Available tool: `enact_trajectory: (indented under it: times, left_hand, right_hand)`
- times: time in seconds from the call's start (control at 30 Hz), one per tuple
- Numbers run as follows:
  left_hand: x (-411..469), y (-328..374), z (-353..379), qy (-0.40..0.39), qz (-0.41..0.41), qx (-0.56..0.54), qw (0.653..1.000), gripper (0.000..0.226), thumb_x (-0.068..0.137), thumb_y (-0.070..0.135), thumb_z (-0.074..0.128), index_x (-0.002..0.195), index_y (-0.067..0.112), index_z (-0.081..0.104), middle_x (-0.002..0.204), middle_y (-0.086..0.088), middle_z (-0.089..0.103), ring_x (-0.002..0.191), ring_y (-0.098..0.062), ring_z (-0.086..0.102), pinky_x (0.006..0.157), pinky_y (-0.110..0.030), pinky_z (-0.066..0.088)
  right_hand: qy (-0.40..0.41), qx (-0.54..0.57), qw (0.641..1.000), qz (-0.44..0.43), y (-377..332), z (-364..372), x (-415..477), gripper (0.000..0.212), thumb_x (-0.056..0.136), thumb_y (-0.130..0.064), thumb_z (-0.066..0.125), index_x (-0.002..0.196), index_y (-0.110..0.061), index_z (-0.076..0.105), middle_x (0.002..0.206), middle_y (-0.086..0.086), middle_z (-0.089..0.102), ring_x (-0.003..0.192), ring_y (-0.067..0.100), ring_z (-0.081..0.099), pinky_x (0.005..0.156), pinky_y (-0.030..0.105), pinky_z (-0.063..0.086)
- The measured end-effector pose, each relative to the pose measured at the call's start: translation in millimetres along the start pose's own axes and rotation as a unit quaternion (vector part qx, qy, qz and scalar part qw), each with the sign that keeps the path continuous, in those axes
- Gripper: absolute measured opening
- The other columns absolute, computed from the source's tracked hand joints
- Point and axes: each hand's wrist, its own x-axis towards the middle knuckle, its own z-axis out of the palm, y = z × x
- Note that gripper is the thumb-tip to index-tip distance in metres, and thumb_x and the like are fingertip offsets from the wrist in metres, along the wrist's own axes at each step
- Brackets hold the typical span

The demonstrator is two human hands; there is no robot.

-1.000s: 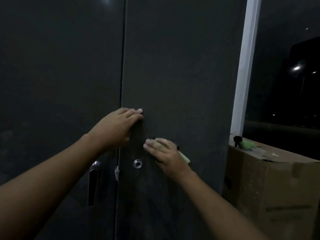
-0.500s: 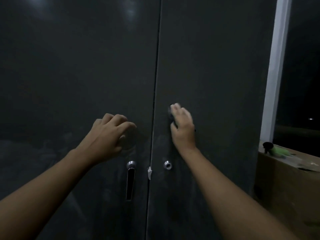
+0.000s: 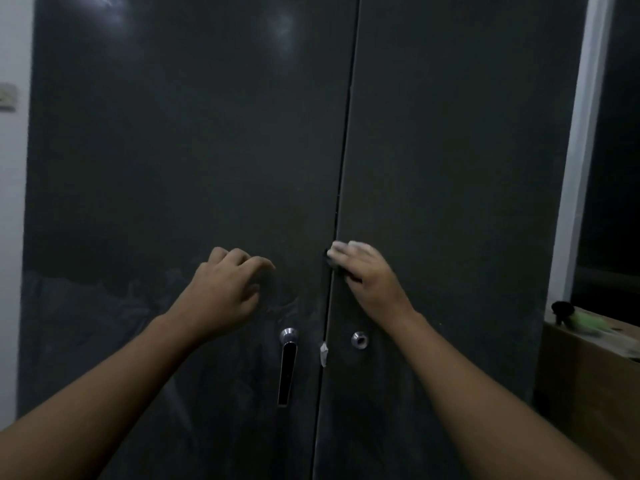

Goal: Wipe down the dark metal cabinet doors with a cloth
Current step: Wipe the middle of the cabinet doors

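The right hand (image 3: 372, 284) is pressing the cloth (image 3: 328, 262), beneath its flat fingers, onto the right cabinet door (image 3: 450, 161). The left hand (image 3: 225, 294) is curling, empty.

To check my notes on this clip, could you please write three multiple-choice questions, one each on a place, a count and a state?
1. Where is the long handle? A. on the left door B. on the cardboard box C. on the wall
2. How many cabinet doors show? A. one B. two C. four
3. The doors are: A. wide open B. shut C. taken off
Answers: 1 A, it sits left of the seam; 2 B, left door and right door meet there; 3 B, only a thin line parts them.
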Motion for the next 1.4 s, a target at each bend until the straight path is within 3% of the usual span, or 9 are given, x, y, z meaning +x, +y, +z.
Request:
enact_trajectory:
  times: [0.17, 0.27, 0.4, 0.53, 0.7, 0.9, 1.03, 1.23, 1.4]
  left_hand:
    - [4, -3, -1, -0.005, -0.006, -0.017, 1.0, 0.048, 0.093, 0.027, 0.055, 0.137, 0.039, 0.043, 0.125, 0.011, 0.047, 0.119, -0.011, 0.032, 0.092, -0.028, 0.035]
    - [6, -3, -1, 0.001, -0.006, -0.058, 0.998, 0.049, 0.093, 0.025, 0.056, 0.138, 0.038, 0.042, 0.122, 0.011, 0.046, 0.117, -0.008, 0.028, 0.094, -0.026, 0.033]
    - [4, -2, 8, -0.01, 0.0, -0.088, 0.996, 0.048, 0.094, 0.025, 0.055, 0.14, 0.031, 0.044, 0.12, 0.011, 0.048, 0.114, -0.008, 0.027, 0.093, -0.022, 0.028]
    - [1, 13, 25, 0.023, -0.022, -0.14, 0.99, 0.038, 0.095, 0.027, 0.057, 0.132, 0.019, 0.053, 0.12, 0.002, 0.058, 0.108, -0.011, 0.04, 0.091, -0.022, 0.025]
    - [7, 49, 55, 0.099, -0.09, -0.117, 0.984, 0.033, 0.097, 0.032, 0.048, 0.12, 0.01, 0.056, 0.118, -0.006, 0.055, 0.109, -0.025, 0.045, 0.093, -0.027, 0.028]
    - [19, 103, 74, 0.11, -0.165, -0.068, 0.978, 0.071, 0.097, 0.046, 0.035, 0.14, -0.01, 0.041, 0.136, -0.029, 0.042, 0.116, -0.036, 0.037, 0.098, -0.043, 0.045]
    - [26, 98, 92, 0.082, -0.097, 0.059, 0.99, 0.075, 0.088, 0.031, 0.06, 0.139, -0.019, 0.035, 0.135, -0.039, 0.04, 0.121, -0.044, 0.038, 0.104, -0.05, 0.044]
    - [71, 51, 70, 0.119, 0.058, 0.229, 0.964, 0.067, 0.096, 0.019, 0.049, 0.15, -0.009, 0.022, 0.144, -0.027, 0.037, 0.126, -0.037, 0.033, 0.107, -0.058, 0.039]
    - [103, 18, 19, 0.112, 0.105, 0.278, 0.948, 0.075, 0.093, 0.032, 0.041, 0.157, 0.009, 0.01, 0.156, -0.013, 0.027, 0.133, -0.032, 0.03, 0.098, -0.06, 0.04]
  right_hand:
    - [0.066, 0.026, 0.985, 0.156, -42, 11, 41, 0.06, 0.08, -0.008, 0.047, 0.14, -0.011, 0.056, 0.147, 0.009, 0.051, 0.139, 0.032, 0.04, 0.12, 0.037, 0.026]
    - [-0.076, 0.035, 0.991, 0.109, -69, 22, 33, 0.079, 0.083, -0.034, 0.042, 0.158, -0.016, 0.023, 0.166, 0.004, 0.014, 0.153, 0.021, 0.0, 0.124, 0.035, -0.002]
    - [-0.227, 0.108, 0.966, 0.067, -86, 28, 30, 0.087, 0.086, -0.006, 0.043, 0.159, -0.014, -0.003, 0.165, 0.002, -0.018, 0.149, 0.019, -0.026, 0.121, 0.034, -0.015]
    - [-0.251, 0.143, 0.952, 0.097, -90, 25, 35, 0.086, 0.091, 0.005, 0.05, 0.159, -0.012, -0.001, 0.166, 0.005, -0.011, 0.15, 0.018, -0.016, 0.125, 0.033, -0.003]
    - [-0.147, 0.225, 0.945, 0.186, -87, 14, 37, 0.081, 0.079, 0.019, 0.056, 0.15, -0.016, 0.04, 0.159, 0.001, 0.033, 0.145, 0.004, 0.027, 0.121, 0.02, 0.02]
    - [-0.257, 0.314, 0.894, 0.193, -53, -21, 52, 0.081, 0.066, 0.027, 0.043, 0.133, -0.014, 0.061, 0.148, 0.001, 0.049, 0.137, 0.001, 0.04, 0.115, 0.021, 0.033]
    - [-0.188, 0.174, 0.957, 0.133, -51, -40, 61, 0.06, 0.069, 0.002, 0.047, 0.116, -0.023, 0.074, 0.13, -0.008, 0.065, 0.123, 0.005, 0.058, 0.105, 0.011, 0.038]
    - [-0.089, 0.018, 0.987, 0.129, -39, -36, 56, 0.078, 0.073, -0.01, 0.051, 0.145, -0.039, 0.043, 0.154, -0.008, 0.04, 0.153, 0.029, 0.006, 0.121, 0.058, -0.002]
    - [-0.137, -0.004, 0.983, 0.121, -37, -23, 45, 0.097, 0.084, -0.014, 0.061, 0.157, -0.042, 0.004, 0.166, 0.003, -0.01, 0.151, 0.02, -0.017, 0.122, 0.053, -0.008]
